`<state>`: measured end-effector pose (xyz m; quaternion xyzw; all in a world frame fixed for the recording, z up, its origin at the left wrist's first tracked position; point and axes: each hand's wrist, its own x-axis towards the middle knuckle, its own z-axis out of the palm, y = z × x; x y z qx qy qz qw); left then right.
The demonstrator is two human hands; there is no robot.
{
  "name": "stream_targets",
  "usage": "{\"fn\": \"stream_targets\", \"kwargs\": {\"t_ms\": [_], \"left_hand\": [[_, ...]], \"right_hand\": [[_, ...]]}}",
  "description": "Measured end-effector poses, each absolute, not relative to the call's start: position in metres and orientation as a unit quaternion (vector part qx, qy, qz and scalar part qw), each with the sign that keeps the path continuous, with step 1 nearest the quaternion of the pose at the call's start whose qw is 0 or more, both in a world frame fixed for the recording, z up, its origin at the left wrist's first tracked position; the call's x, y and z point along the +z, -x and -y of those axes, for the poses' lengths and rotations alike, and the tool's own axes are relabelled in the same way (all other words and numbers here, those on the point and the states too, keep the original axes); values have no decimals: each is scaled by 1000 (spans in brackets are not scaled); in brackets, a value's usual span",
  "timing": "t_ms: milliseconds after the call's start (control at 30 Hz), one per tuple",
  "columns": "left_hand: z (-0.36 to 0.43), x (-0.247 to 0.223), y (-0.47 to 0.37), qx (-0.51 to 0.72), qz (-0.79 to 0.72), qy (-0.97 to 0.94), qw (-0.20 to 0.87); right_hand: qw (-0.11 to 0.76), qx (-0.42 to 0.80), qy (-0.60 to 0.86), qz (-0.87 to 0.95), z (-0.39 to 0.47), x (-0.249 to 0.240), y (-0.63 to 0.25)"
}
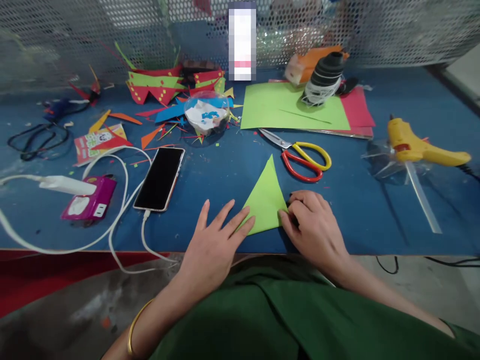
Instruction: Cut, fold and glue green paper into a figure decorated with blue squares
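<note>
A lime-green paper triangle (pixel 265 200) lies on the blue table (pixel 210 175), its point facing away from me. My left hand (pixel 217 240) rests with spread fingers, two fingertips on the triangle's left edge. At the lower right corner, my right hand (pixel 313 225) is curled, its thumb and fingers pinching the paper's edge. Just beyond the triangle lie scissors (pixel 287 145) with one yellow and one red handle, blades partly apart.
Behind are green sheets (pixel 270 105) with a string-wrapped black cone (pixel 324 77). A yellow glue gun (pixel 412 145) stands right. At left lie a phone (pixel 160 179), white cable, purple socket box (pixel 90 197), paper scraps and a round container (pixel 207 115).
</note>
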<state>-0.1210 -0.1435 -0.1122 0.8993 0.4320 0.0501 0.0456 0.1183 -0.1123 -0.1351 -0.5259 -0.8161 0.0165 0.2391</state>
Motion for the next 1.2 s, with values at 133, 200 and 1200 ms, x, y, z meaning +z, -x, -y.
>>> {"fn": "stream_targets", "kwargs": {"t_ms": [133,200,1200], "left_hand": [[144,-111,120,30,-436,-898,47],[143,-109,119,25,-436,-899,46],[150,-111,111,32,-459,-887,25]], "right_hand": [[239,26,536,809,113,-136,-117],[243,33,540,805,114,-135,-117],[174,-27,350,920,155,-148,-124]]}}
